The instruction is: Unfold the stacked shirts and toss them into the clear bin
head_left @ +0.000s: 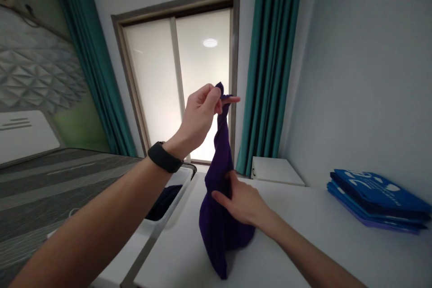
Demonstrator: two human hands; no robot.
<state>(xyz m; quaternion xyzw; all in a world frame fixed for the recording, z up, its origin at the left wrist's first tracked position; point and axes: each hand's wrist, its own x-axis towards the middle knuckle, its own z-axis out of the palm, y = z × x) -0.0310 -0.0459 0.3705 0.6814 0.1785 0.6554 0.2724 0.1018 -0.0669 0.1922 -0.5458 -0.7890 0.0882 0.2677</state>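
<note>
- Head view: purple cloth (216, 175) upright between two hands, above the left part of the white worktop (189, 252). Long axis near vertical; narrow, twisted top, flared lower end, one corner pointing at the near edge.
- Left hand (200, 110), dark wristband (164, 157) behind it: raised, pinching the cloth's top, one finger jutting out to the right.
- Right hand (245, 200): lower, against the cloth's middle from the right, thumb and index finger spread. Other fingers hidden; cannot tell whether it grips.
- Key relation: cloth runs straight down from left hand past right. Right is the nearer to the worktop and the flared end. Unclear whether that end touches down.
- Left edge of worktop close by; white bin (184, 180) with dark fabric (165, 202) just beyond it.
- Widest span lies right, up to a stack of folded blue fabric pieces (378, 198) by the wall.
- White box (275, 171) at the far edge.
</note>
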